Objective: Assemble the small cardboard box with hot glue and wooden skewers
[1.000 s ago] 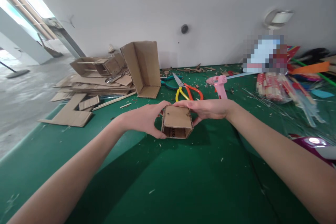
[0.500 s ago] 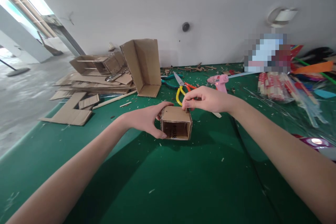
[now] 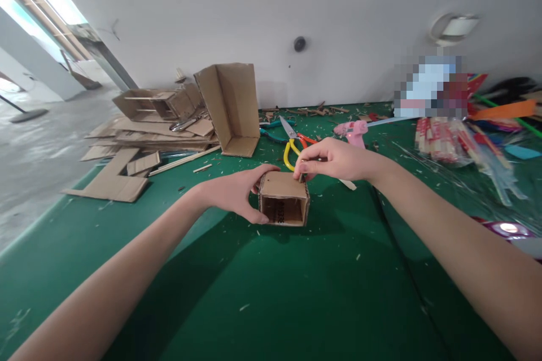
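Note:
A small open-fronted cardboard box (image 3: 283, 198) rests on the green table (image 3: 271, 293), its opening facing me. My left hand (image 3: 237, 192) wraps round its left side, thumb below and fingers over the top edge. My right hand (image 3: 332, 159) hovers at the box's far right top corner, fingers pinched together against the cardboard there. What the pinch holds is too small to make out.
Behind the box lie yellow-handled pliers (image 3: 291, 152), orange-handled scissors (image 3: 296, 136) and a pink glue gun (image 3: 353, 131). A tall folded cardboard piece (image 3: 231, 107) and flat cardboard scraps (image 3: 122, 169) fill the back left. Packets of wooden sticks (image 3: 444, 138) and coloured items sit at the right.
My right hand lifted off the box's right side and pinched at its far top corner. The box turned slightly, opening now squarer to me. Since half a second ago, almost nothing moved.

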The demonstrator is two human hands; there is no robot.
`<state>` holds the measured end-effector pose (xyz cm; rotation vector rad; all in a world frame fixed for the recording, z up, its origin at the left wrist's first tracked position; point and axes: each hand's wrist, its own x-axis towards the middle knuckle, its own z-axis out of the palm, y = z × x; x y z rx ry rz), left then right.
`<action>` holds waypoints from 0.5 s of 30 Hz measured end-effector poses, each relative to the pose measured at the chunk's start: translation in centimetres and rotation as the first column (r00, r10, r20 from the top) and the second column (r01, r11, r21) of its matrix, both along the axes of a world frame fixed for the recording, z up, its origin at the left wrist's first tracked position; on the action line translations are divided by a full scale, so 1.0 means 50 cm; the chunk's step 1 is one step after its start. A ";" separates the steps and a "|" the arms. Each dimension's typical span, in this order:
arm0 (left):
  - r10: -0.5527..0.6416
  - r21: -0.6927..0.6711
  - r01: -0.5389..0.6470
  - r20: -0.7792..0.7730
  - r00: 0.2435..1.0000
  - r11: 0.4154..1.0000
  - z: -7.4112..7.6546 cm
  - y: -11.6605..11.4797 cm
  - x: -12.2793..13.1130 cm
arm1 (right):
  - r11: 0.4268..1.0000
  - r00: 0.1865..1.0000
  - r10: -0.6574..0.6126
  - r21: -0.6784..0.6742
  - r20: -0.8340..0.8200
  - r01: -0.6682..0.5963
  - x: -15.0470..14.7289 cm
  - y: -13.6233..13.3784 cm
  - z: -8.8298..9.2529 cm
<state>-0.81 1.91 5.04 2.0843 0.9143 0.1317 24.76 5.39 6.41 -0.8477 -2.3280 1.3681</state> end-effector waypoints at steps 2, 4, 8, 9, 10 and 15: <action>0.004 -0.003 -0.004 -0.006 1.000 1.000 0.000 0.000 0.000 | 1.000 1.000 0.000 0.004 0.012 0.000 0.001 -0.002 0.001; 0.000 -0.007 0.000 -0.007 1.000 1.000 0.000 0.000 0.000 | 1.000 0.999 -0.003 0.022 0.036 0.002 0.000 -0.004 0.003; -0.013 -0.003 0.013 -0.006 1.000 1.000 0.001 -0.001 0.002 | 0.999 0.998 -0.006 0.045 0.058 0.003 -0.001 -0.007 0.005; -0.012 0.001 0.012 -0.010 1.000 1.000 0.001 -0.001 0.002 | 0.999 0.998 -0.007 0.047 0.063 0.004 -0.001 -0.007 0.005; -0.010 0.005 0.010 -0.014 1.000 1.000 0.002 -0.001 0.002 | 0.999 0.998 -0.010 0.051 0.068 0.006 -0.002 -0.007 0.005; -0.005 0.019 0.005 -0.032 0.999 1.000 0.002 0.000 0.002 | 0.999 0.997 -0.003 0.054 0.074 -0.001 -0.002 -0.006 0.005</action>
